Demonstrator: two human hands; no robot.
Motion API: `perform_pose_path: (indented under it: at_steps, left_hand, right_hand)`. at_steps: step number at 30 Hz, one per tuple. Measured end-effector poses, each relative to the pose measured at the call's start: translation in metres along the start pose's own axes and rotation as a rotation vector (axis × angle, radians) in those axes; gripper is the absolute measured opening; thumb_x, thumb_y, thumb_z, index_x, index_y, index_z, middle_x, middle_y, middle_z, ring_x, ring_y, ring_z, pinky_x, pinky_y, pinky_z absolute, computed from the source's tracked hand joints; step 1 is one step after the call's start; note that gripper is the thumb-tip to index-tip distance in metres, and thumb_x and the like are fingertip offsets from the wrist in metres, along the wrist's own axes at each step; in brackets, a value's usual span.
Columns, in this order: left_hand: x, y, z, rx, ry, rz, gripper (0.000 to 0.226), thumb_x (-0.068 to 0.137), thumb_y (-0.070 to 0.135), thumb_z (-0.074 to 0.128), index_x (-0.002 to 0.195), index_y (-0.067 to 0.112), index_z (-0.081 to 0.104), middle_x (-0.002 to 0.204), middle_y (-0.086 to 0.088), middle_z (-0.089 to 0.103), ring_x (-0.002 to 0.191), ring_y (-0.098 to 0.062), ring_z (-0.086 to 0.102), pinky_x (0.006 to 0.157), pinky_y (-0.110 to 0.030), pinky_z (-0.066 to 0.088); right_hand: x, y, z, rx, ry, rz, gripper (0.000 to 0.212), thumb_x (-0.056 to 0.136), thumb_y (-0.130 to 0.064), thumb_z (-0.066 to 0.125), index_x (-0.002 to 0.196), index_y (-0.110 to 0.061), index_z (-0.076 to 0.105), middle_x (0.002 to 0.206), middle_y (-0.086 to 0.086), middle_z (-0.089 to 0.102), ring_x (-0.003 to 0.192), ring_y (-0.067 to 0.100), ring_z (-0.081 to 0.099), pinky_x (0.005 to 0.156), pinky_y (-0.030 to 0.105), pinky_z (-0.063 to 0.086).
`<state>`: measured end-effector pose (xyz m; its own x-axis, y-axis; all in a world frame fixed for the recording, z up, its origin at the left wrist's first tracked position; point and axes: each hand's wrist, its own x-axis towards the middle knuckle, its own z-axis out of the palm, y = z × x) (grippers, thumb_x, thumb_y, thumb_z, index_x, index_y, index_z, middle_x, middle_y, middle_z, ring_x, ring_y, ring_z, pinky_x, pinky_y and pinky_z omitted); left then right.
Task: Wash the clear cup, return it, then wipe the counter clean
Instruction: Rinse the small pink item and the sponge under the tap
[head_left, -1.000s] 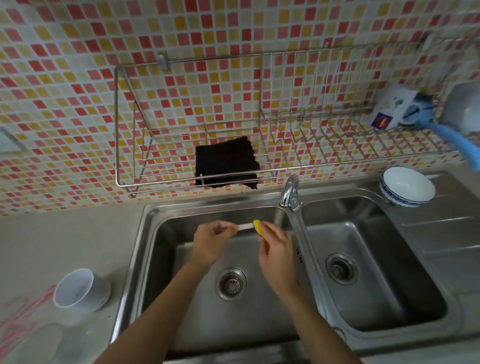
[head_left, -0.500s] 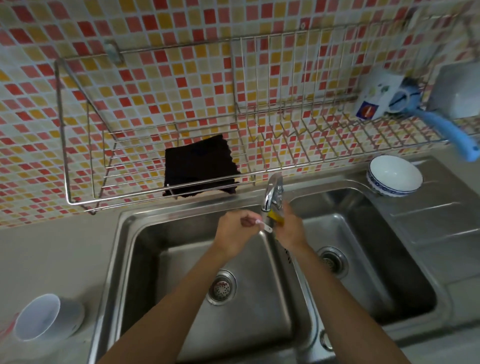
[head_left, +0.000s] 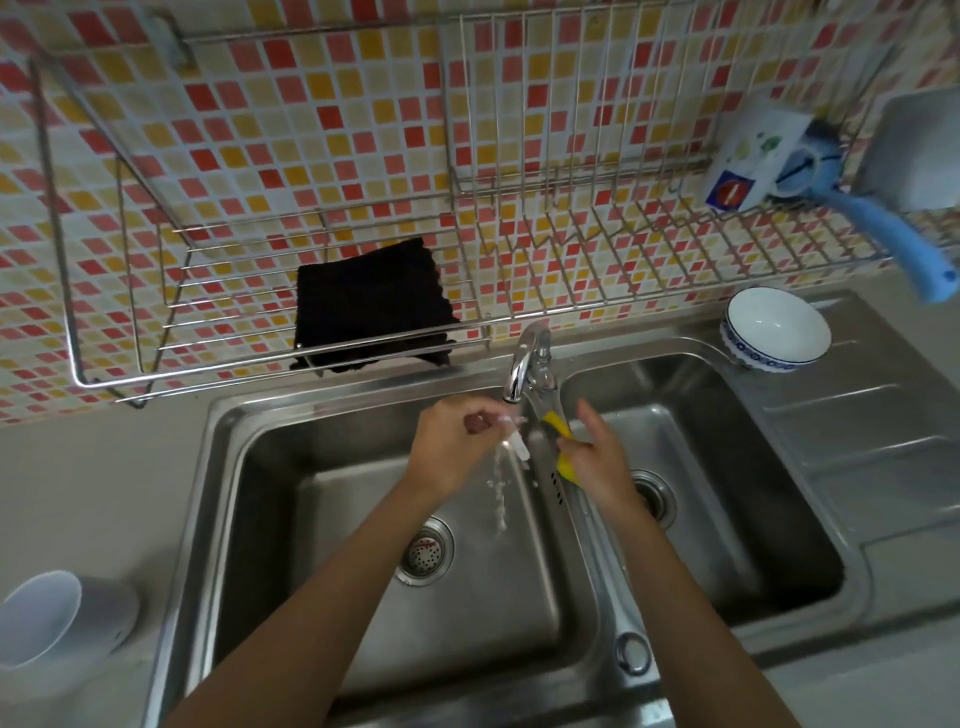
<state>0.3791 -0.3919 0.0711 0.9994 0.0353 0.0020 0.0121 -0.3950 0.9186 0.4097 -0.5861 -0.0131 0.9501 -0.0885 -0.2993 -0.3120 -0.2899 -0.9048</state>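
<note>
The cup (head_left: 57, 618) is whitish and translucent and lies on its side on the grey counter at the lower left, far from both hands. My left hand (head_left: 457, 441) pinches a small white piece (head_left: 521, 448) under a thin stream of water (head_left: 498, 493) from the faucet (head_left: 522, 369), over the left sink basin (head_left: 322, 499). My right hand (head_left: 597, 452) is just right of the faucet, above the divider. It holds a yellow sponge (head_left: 563, 452) with a dark side against the palm, fingers stretched upward. A black cloth (head_left: 369, 306) lies on the wire rack (head_left: 124, 322).
A white bowl with a blue rim (head_left: 776, 330) stands on the drainboard at the back right. On the right of the rack are a white mug (head_left: 753, 161) and a blue-handled brush (head_left: 893, 234). The right basin (head_left: 727, 493) holds only its drain.
Both hands rose from mid-basin to the faucet, and water now runs over the white piece. My right hand has dropped just below the tap. The view moved closer.
</note>
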Motion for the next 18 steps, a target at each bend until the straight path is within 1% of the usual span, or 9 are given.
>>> perform_pose_path:
  at_steps: [1,2,4,5,7,9,14,16,18]
  left_hand:
    - [-0.002,-0.002,-0.003,0.013,0.007,0.007,0.018,0.080,0.011,0.078,0.094,0.022,0.078,0.091,0.001,0.077,0.086,-0.022,0.072,0.086,-0.038,0.057]
    - [-0.004,-0.004,-0.005,0.025,0.012,0.005,0.018,0.080,0.011,0.078,0.096,0.020,0.078,0.091,0.002,0.077,0.085,-0.020,0.072,0.086,-0.035,0.057]
    - [-0.006,-0.004,-0.006,0.047,0.013,-0.003,0.020,0.080,0.010,0.077,0.099,0.017,0.077,0.093,0.001,0.076,0.086,-0.016,0.072,0.087,-0.029,0.056]
    - [-0.006,-0.002,-0.005,0.057,0.007,0.003,0.021,0.080,0.010,0.077,0.100,0.015,0.077,0.094,0.000,0.076,0.087,-0.014,0.072,0.087,-0.026,0.056]
    - [-0.003,0.000,-0.001,0.069,-0.008,0.024,0.022,0.080,0.011,0.077,0.102,0.014,0.076,0.096,-0.002,0.077,0.087,-0.011,0.072,0.087,-0.023,0.055]
    - [0.000,0.001,0.003,0.055,-0.003,0.026,0.022,0.080,0.011,0.077,0.102,0.012,0.076,0.096,-0.003,0.076,0.088,-0.012,0.072,0.088,-0.026,0.056]
    - [-0.003,-0.006,0.001,0.044,-0.011,0.036,0.023,0.081,0.010,0.076,0.104,0.013,0.076,0.097,-0.001,0.076,0.088,-0.009,0.071,0.086,-0.024,0.056]
    - [-0.006,-0.008,-0.001,0.064,-0.028,0.038,0.023,0.082,0.011,0.075,0.105,0.013,0.075,0.099,-0.002,0.076,0.089,-0.010,0.071,0.086,-0.023,0.056]
    - [-0.009,-0.010,-0.006,0.070,-0.039,0.024,0.023,0.083,0.010,0.074,0.106,0.012,0.075,0.099,-0.004,0.076,0.088,-0.012,0.070,0.083,-0.018,0.054]
  right_hand:
    - [-0.003,0.005,-0.001,0.055,0.012,0.037,0.061,0.090,-0.012,0.062,0.145,-0.025,0.039,0.147,-0.002,0.044,0.128,0.018,0.048,0.106,0.040,0.042]
    - [-0.005,0.009,-0.002,0.115,0.025,0.067,0.057,0.090,-0.010,0.061,0.143,-0.024,0.043,0.145,-0.003,0.046,0.122,0.016,0.052,0.102,0.036,0.044]
    - [-0.010,0.012,-0.003,0.219,0.021,0.122,0.052,0.091,-0.006,0.059,0.140,-0.021,0.047,0.138,-0.002,0.052,0.104,0.009,0.059,0.088,0.026,0.048]
    - [-0.012,0.013,-0.001,0.268,0.015,0.140,0.051,0.091,-0.003,0.058,0.139,-0.018,0.048,0.135,0.000,0.055,0.100,0.010,0.060,0.087,0.026,0.049]
    - [-0.016,0.012,0.002,0.433,0.009,0.204,0.048,0.091,0.003,0.055,0.136,-0.013,0.051,0.124,0.006,0.063,0.097,0.018,0.063,0.089,0.040,0.052]
    - [-0.022,0.007,0.004,0.599,0.001,0.272,0.046,0.090,0.007,0.050,0.133,-0.010,0.053,0.109,0.007,0.066,0.089,0.022,0.064,0.084,0.047,0.052]
    - [-0.029,0.007,0.005,0.733,-0.062,0.344,0.045,0.091,0.006,0.046,0.129,-0.017,0.055,0.114,0.011,0.064,0.097,0.028,0.063,0.083,0.046,0.053]
    - [-0.031,0.006,0.007,0.747,-0.099,0.371,0.043,0.092,0.004,0.042,0.127,-0.018,0.055,0.111,0.013,0.063,0.094,0.030,0.063,0.080,0.044,0.053]
    - [-0.034,0.003,0.010,0.732,-0.133,0.372,0.040,0.093,0.002,0.039,0.124,-0.017,0.056,0.109,0.015,0.063,0.091,0.029,0.062,0.075,0.040,0.053]
